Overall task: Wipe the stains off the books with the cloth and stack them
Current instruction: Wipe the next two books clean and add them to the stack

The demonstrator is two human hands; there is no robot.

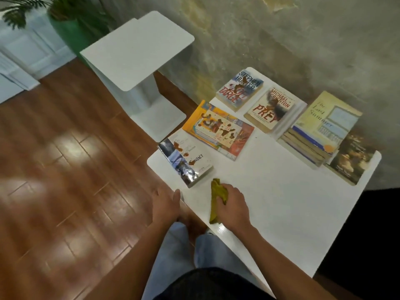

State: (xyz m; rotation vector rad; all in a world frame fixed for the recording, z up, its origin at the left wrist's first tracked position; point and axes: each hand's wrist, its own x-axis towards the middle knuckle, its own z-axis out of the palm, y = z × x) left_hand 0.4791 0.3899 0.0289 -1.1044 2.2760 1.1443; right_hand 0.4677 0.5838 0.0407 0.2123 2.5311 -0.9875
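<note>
Head view, looking down: at the bottom of the frame the person's light trousers [173,252] and dark top show, both forearms reaching up into the picture. The right hand [232,205], just below centre, rests on the near part of the white table [270,202] with its fingers curled round a crumpled olive-green cloth [216,202], which trails down toward the table's near edge. The left hand [165,204] sits just left of it at the table's near-left edge, fingers straight and relaxed, holding nothing.

Just above the hands, at the table's left corner, lies the "Contact" book [186,159], with brown stains across its cover. Beyond it, toward the centre, a large colourful book [218,129] lies flat, blotched with dark brown marks. Further up, the "Soft Target" book [239,89] and the "Prey" book [270,109] lie side by side, both stained. To the right stands a stack of books [313,146] topped by "The Last Summer" [329,118], and a dark-covered book [350,161] lies beside the stack at the right edge of the table.

At upper left of the frame, a second white side table [138,50] stands on the wooden floor [65,159]; a plant in a green pot [67,31] is behind it, and a mottled wall [281,40] runs along the top.
</note>
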